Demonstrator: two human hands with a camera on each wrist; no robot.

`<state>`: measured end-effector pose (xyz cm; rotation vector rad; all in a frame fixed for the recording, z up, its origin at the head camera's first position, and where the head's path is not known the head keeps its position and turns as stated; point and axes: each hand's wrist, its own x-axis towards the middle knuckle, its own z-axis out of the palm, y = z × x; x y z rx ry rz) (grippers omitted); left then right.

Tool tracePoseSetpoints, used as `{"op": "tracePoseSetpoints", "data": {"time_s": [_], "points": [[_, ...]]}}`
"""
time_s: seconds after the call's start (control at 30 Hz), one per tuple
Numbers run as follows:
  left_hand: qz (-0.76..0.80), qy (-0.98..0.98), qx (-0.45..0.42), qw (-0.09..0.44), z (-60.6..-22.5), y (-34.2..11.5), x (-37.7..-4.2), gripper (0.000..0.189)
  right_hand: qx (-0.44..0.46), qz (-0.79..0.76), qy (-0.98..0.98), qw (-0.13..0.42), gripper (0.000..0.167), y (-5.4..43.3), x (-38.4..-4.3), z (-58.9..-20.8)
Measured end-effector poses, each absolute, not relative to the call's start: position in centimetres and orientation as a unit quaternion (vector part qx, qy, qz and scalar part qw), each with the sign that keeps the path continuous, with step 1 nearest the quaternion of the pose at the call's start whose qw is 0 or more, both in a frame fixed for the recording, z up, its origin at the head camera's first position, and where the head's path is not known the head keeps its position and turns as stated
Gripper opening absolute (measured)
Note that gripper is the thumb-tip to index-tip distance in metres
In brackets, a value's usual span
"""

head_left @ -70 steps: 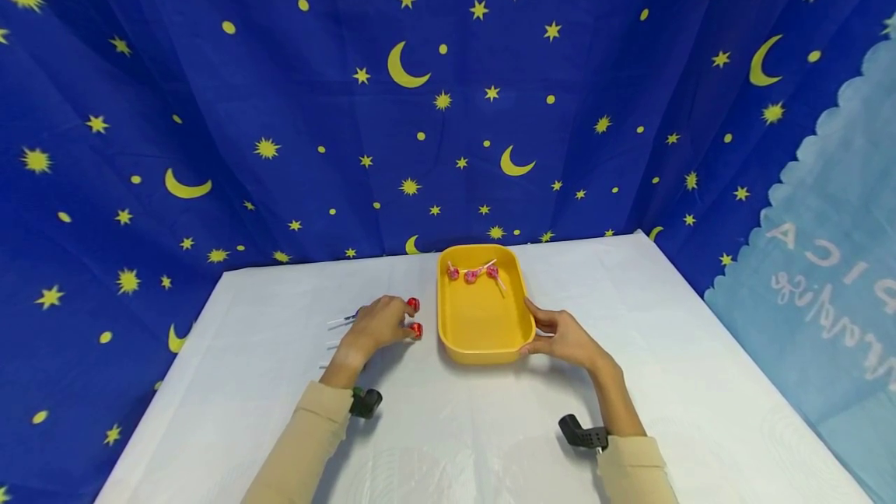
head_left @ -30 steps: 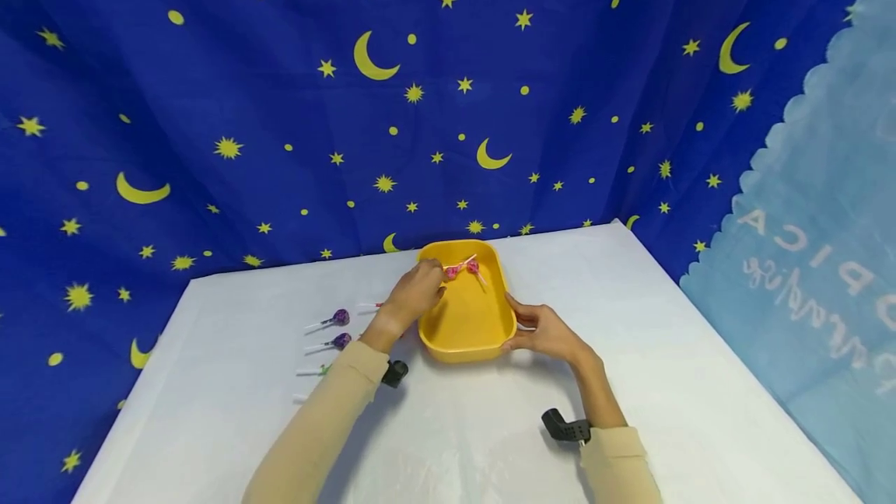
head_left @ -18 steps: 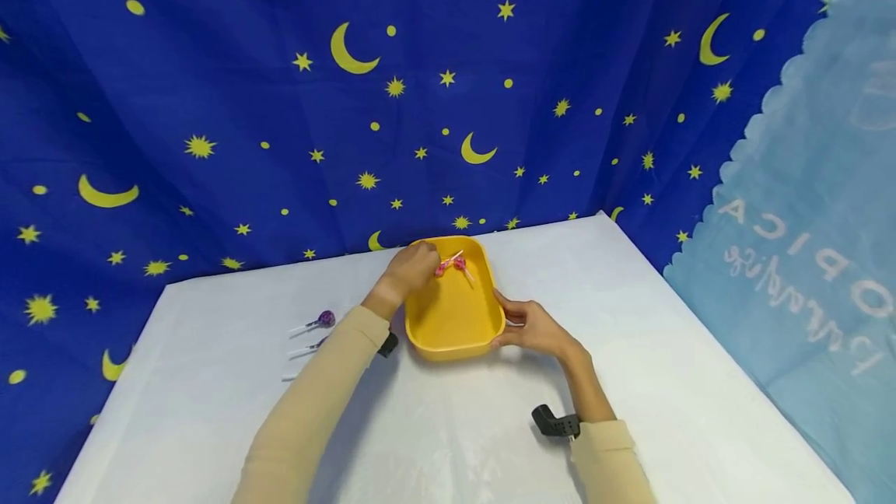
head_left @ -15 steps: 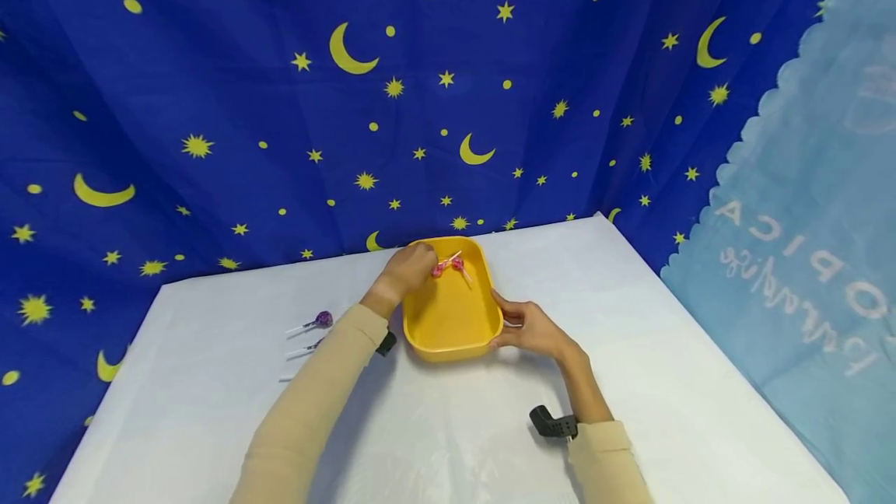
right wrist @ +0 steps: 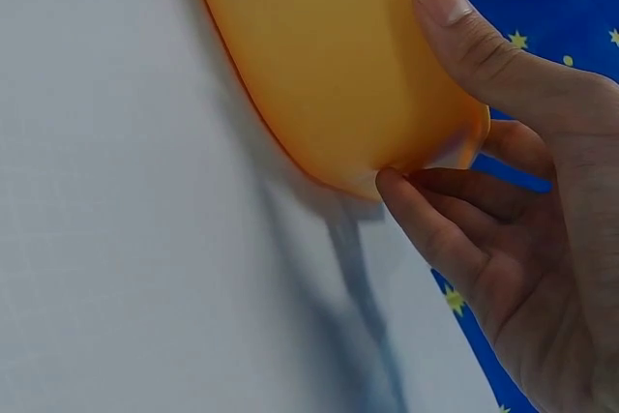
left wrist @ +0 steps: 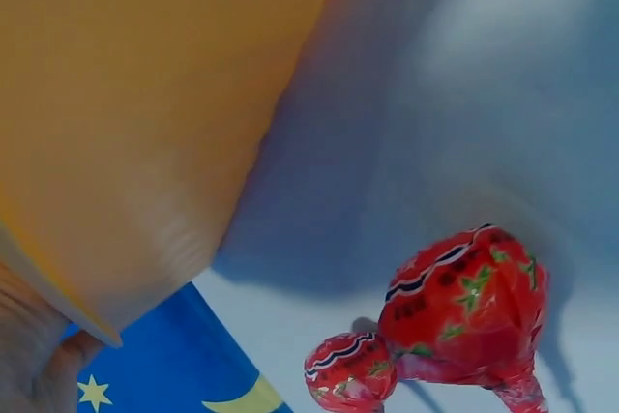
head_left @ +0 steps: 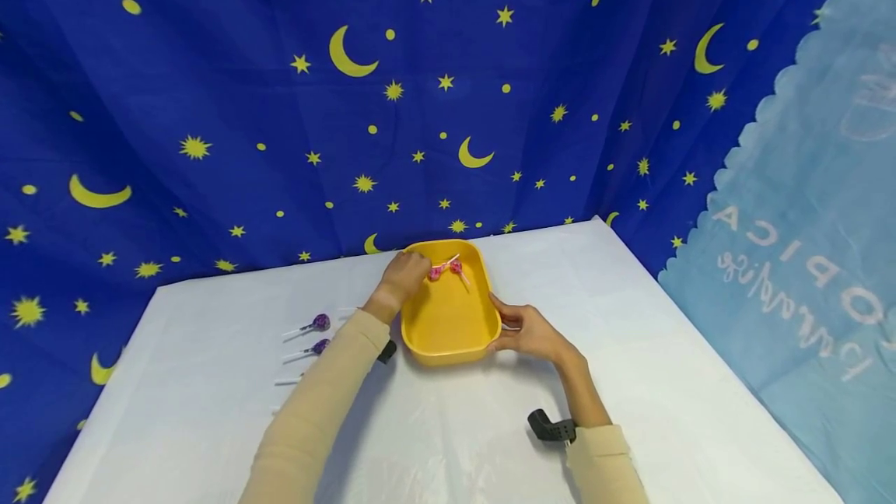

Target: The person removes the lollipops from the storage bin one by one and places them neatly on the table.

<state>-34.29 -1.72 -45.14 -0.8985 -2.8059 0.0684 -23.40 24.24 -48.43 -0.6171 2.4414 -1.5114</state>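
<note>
A yellow plastic tray (head_left: pixel 451 354) stands on the white table with pink-wrapped lollipops (head_left: pixel 456 267) at its far end. My right hand (head_left: pixel 532 331) grips its near right corner, thumb on the rim and fingertips at the underside in the right wrist view. My left hand (head_left: pixel 406 274) reaches over the far left rim, beside the pink lollipops. Its fingertips are hidden, and I cannot tell what they hold. Two red-wrapped lollipops (left wrist: pixel 464 307) lie on the table just left of the tray in the left wrist view; my left forearm mostly covers them in the head view.
Two purple lollipops (head_left: pixel 320 323) lie left of my left sleeve (head_left: pixel 315 411), with white sticks (head_left: pixel 287 381) of others partly under it. A blue curtain (head_left: pixel 280 99) with moons and stars hangs behind the table, and a light blue cloth (head_left: pixel 805 255) hangs at the right.
My left hand has left the red lollipops and moved right and away to the tray's far left rim, now covering one pink lollipop. My right hand keeps its grip on the tray.
</note>
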Motion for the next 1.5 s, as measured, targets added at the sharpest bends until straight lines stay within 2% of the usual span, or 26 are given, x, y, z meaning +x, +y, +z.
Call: {"op": "tracePoseSetpoints", "data": {"time_s": [0.43,0.77,0.97,1.13,1.5], "points": [[0.044,-0.962,-0.255,0.084,-44.7,-1.8,-33.7,0.012,-0.223,-0.501,0.830,0.105,0.092,23.4,-24.0,-48.0],[0.067,-0.967,-0.227,0.094,-45.9,-2.1,-33.7,0.014,-0.226,-0.517,0.817,0.119,0.092,23.2,-24.5,-48.4],[0.016,-0.969,-0.232,0.081,-46.3,-2.2,-33.3,0.013,-0.218,-0.521,0.815,0.129,0.092,23.3,-24.0,-48.7],[-0.035,-0.963,-0.251,0.088,-46.0,-2.5,-33.5,0.021,-0.212,-0.523,0.816,0.126,0.092,23.7,-23.8,-48.5],[-0.169,-0.955,-0.240,0.045,-44.6,-3.4,-33.2,0.033,-0.198,-0.532,0.814,0.124,0.094,23.7,-23.4,-48.2]]}}
